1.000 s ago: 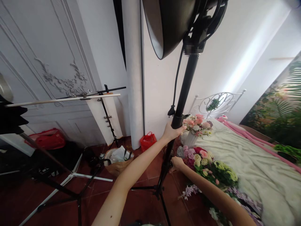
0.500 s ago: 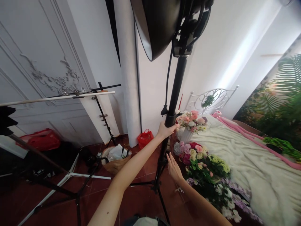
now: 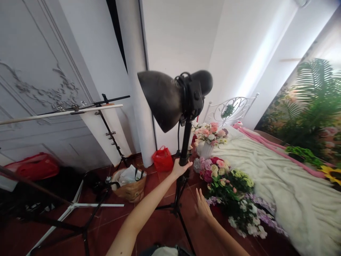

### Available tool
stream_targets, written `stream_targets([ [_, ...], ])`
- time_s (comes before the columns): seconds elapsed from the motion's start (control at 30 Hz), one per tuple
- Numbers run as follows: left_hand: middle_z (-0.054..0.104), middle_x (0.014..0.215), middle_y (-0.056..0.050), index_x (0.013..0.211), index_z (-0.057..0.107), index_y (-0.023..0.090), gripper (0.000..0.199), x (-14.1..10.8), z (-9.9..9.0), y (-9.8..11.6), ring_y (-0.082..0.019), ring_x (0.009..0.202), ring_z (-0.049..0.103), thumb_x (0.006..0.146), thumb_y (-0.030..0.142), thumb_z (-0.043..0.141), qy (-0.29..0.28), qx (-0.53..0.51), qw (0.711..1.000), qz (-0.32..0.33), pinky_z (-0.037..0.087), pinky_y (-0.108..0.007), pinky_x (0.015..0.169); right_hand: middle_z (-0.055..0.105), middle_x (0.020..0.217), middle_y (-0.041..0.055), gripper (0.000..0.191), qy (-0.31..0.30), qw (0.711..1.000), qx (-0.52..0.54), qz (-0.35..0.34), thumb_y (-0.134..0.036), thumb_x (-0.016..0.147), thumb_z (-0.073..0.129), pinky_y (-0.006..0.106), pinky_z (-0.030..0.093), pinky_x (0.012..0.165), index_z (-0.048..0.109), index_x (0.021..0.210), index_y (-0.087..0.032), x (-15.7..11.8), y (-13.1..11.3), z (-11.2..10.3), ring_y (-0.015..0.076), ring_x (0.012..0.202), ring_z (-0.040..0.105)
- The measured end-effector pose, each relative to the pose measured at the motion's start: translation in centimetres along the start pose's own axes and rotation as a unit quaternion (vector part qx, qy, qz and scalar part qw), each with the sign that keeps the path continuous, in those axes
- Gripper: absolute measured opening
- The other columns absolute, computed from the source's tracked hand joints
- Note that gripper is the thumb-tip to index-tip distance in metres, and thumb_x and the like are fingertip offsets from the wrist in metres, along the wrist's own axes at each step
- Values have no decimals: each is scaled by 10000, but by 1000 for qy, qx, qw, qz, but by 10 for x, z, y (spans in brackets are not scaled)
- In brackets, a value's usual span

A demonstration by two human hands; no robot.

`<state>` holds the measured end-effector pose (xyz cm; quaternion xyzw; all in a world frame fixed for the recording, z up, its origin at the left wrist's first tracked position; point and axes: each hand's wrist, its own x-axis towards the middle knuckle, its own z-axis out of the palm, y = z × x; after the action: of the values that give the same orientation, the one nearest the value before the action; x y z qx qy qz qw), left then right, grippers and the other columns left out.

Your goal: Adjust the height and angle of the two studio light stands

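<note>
Here's the left hand (image 3: 180, 169), fingers wrapped round the black light stand (image 3: 186, 144), well below the lamp (image 3: 163, 99), its bowl tipped leftward! The stand's legs splay across the red floor (image 3: 154, 227). And the right hand (image 3: 204, 207)? Empty, fingers outstretched, hovering beside the flowers (image 3: 222, 172) near the bed (image 3: 262, 170).

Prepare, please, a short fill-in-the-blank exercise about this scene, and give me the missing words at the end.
1. The lamp sits at the ____ of the stand.
2. The left hand grips the stand, while the right hand holds ____.
3. The sunflower at the picture's right edge has ____ petals.
4. The cream blanket is spread over the ____.

Missing words: top; nothing; yellow; bed.
</note>
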<state>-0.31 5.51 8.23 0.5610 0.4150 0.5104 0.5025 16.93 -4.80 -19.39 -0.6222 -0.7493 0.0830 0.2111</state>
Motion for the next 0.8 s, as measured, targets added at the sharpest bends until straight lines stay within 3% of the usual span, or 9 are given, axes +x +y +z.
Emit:
stream_targets([
  [0.1,497,466,32,667,613,116,355,-8,-5,-30,-66,425,431,640,456,713,-30,8,1000,-5,367,-208,468,0,1541,117,893,5,999,51,8,-97,773,393,402,400,1016,-171,1451,-235,12,-8,-18,266,1356,274],
  [0.2,518,493,20,666,606,119,359,-15,-7,-52,-76,449,460,664,467,693,-9,16,1000,1,394,-215,487,96,1537,95,803,54,995,86,-16,-127,820,367,388,363,1060,-92,1472,-222,30,-28,-46,219,1375,232],
  [0.37,581,571,-15,668,614,124,350,-20,-7,-69,-112,535,536,649,462,706,19,14,1000,-5,450,-241,551,168,1525,80,715,102,986,92,-96,-91,830,327,410,322,1096,59,1483,-209,56,-66,-82,194,1378,226],
  [0.5,623,639,-42,674,629,125,341,-18,-10,-74,-137,620,572,613,442,738,7,12,1000,1,476,-257,613,222,1509,91,737,90,983,62,-149,-68,784,348,434,348,1077,127,1477,-189,67,-80,-80,208,1375,235],
  [0.6,616,627,-35,670,623,121,339,-19,-13,-84,-134,612,562,604,430,746,-13,1,1000,-11,471,-251,597,219,1508,108,731,78,985,42,-147,-69,776,345,443,348,1073,145,1472,-166,73,-81,-71,212,1381,215],
  [0.8,591,612,-17,695,606,119,275,-21,-11,-106,-111,574,529,660,373,705,36,2,999,-10,448,-233,572,339,1441,150,703,79,987,24,-139,-86,739,379,419,356,1066,245,1429,-101,87,-78,-57,218,1349,288],
])
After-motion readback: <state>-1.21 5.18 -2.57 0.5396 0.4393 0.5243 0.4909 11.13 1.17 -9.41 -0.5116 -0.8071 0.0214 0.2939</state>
